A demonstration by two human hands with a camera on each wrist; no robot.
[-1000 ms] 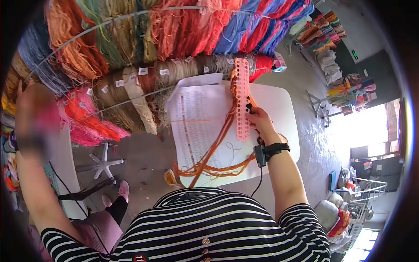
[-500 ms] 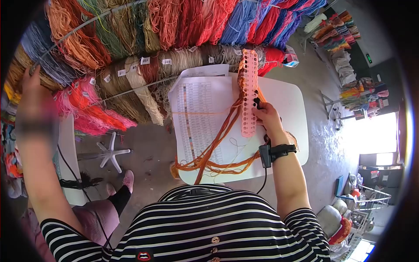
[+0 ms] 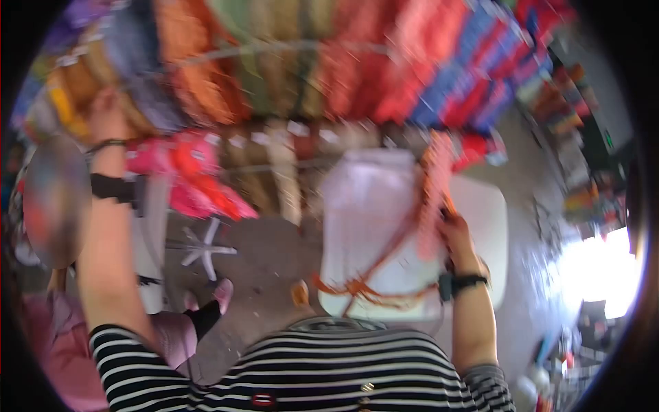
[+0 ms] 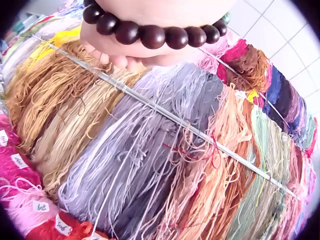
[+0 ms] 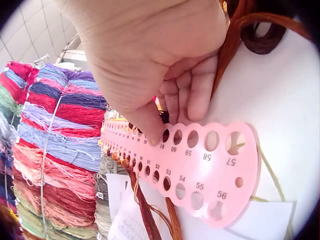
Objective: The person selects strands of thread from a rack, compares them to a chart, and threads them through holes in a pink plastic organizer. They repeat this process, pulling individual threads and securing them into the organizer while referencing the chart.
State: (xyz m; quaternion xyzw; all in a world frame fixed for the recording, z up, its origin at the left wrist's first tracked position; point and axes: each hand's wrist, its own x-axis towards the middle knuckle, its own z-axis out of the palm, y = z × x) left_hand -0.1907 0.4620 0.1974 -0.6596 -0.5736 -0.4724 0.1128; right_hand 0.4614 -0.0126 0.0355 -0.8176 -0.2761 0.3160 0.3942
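My left hand (image 3: 108,117) is raised at the hanging skeins, at the brown and golden ones (image 4: 55,90). In the left wrist view the left hand (image 4: 135,45) shows bent fingertips over the thread tops beside a metal rod; whether they grip any is hidden. My right hand (image 3: 458,240) holds a long pink card (image 3: 432,206) over the white table. In the right wrist view the right hand (image 5: 150,65) has its thumb on the pink numbered card (image 5: 215,165), its other fingers curled behind. Orange and brown threads (image 5: 145,210) hang from the card's holes.
Printed sheets (image 3: 371,185) lie on the white table (image 3: 480,240). Rows of coloured skeins (image 3: 357,82) hang along the far side. Another person in pink (image 3: 62,343) is at the lower left, near a white stool base (image 3: 206,253). A blurred round object (image 3: 58,199) stands beside my left forearm.
The head view has swung, so the scene sits further right and lower. My left hand has shifted from the blue-grey skeins' edge to the brown and yellow ones. My right hand still holds the pink card.
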